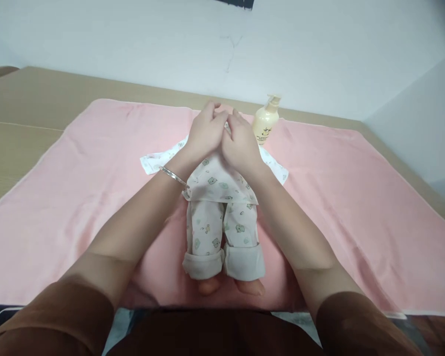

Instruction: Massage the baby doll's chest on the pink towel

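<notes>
A baby doll lies on its back in a white long-sleeved top (222, 184) and matching trousers (207, 230) with green animal prints. Its bare feet (249, 287) point towards me below the rolled cuffs. My left hand (207, 129), with a silver bangle (173, 178) at the wrist, rests over the doll's head and upper chest. My right hand (242, 143) mirrors it, and the two nearly meet at the fingers. Both are cupped with bent fingers and appear to hold no separate object. The doll's face is hidden under them.
A pink towel (337, 198) with some creases covers much of the wooden table (25, 109) under the doll. Just beyond my right hand stands a pale yellow pump bottle (266, 122). A white wall (152, 49) rises behind the table.
</notes>
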`<state>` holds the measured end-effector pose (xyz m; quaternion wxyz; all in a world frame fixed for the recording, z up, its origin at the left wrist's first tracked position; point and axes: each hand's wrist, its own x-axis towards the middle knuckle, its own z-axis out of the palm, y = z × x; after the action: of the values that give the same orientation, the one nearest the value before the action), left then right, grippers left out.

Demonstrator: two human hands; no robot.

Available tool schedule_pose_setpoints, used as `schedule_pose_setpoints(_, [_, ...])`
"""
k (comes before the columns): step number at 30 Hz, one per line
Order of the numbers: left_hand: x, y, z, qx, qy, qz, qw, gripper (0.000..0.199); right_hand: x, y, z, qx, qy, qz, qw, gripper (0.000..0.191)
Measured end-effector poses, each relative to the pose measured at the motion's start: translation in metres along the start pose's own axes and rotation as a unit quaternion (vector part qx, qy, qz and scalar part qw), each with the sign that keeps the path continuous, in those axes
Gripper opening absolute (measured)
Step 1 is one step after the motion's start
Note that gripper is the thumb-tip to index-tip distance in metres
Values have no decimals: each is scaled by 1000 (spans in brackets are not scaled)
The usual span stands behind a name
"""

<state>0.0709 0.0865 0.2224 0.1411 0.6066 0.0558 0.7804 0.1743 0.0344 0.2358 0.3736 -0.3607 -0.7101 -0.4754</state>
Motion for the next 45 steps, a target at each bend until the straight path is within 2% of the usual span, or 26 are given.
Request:
schedule_pose_setpoints(3, [15,-29,2,96,8,6,995,35,-2,5,15,-122,-56,28,990,51])
schedule_pose_setpoints(7, [26,-57,8,122,8,-33,992,34,-12,-5,28,-192,-111,-7,975,60])
schedule_pose_setpoints(10, [28,-65,12,129,29,-23,991,32,-9,-3,26,-187,-138,1,973,66])
schedule_pose_setpoints(16, [26,-70,15,115,46,-2,992,31,13,30,8,-116,-196,-16,974,75])
schedule_pose_setpoints(19, [26,-73,16,118,48,0,992,31,10,28,10,-125,-171,1,977,66])
schedule_pose_setpoints(23, [27,-73,16,110,44,-2,993,26,-9,3,26,-212,-81,61,972,58])
schedule_pose_setpoints(26, [27,-72,15,102,43,-16,994,23,-22,-15,36,-251,-95,49,962,61])
schedule_pose_setpoints(29, [26,-71,15,97,47,-16,994,24,-27,-21,38,-253,-100,51,961,61])
schedule_pose_setpoints(33, [24,-70,16,98,54,-12,994,26,-18,-11,33,-210,-99,57,971,59])
schedule_pose_setpoints(36, [23,-70,17,111,54,-13,992,27,-4,7,29,-178,-103,76,976,59])
schedule_pose_setpoints(41, [21,-69,18,130,51,-9,990,29,15,36,25,-154,-67,104,980,59])
schedule_pose_setpoints(45, [23,-71,18,101,61,-6,993,25,3,24,28,-189,-69,124,972,62])
